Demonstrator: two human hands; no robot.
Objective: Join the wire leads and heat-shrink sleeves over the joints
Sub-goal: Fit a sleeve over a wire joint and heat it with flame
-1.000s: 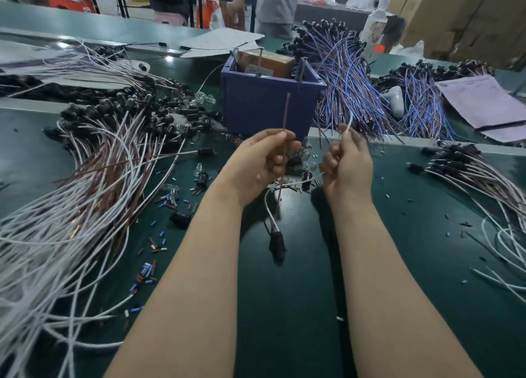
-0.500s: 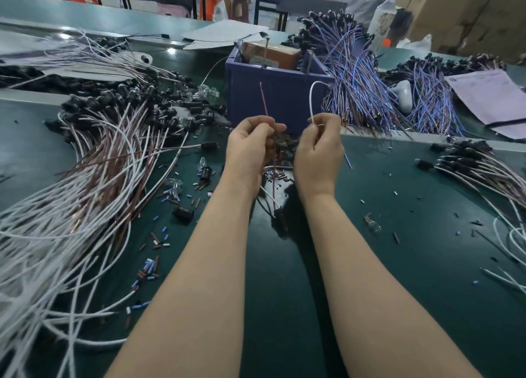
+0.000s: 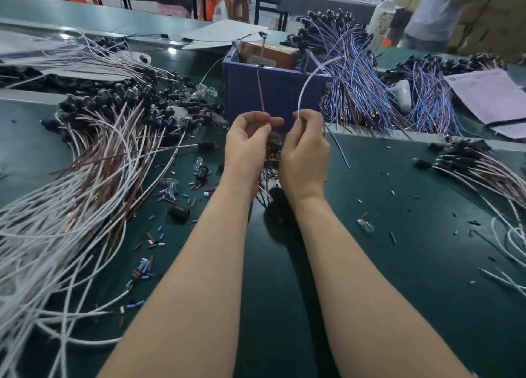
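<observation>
1. A heap of white and brown wires (image 3: 85, 195) is being supported by the green mat (image 3: 398, 264) at the far left.
2. A brown lead (image 3: 260, 91) is being pinched upright by the left hand (image 3: 249, 144), raised above the mat.
3. A white lead (image 3: 302, 89) is being gripped in the curled fingers of the right hand (image 3: 306, 155), just beside the left hand and before the blue bin (image 3: 279, 93).

I read open bench (image 3: 398, 278) near-right as the clear lane. White-brown wire heap (image 3: 85, 192) blocks left; blue bin (image 3: 279, 93) walls dead ahead, blue wire bundle (image 3: 355, 93) just beside it.
</observation>
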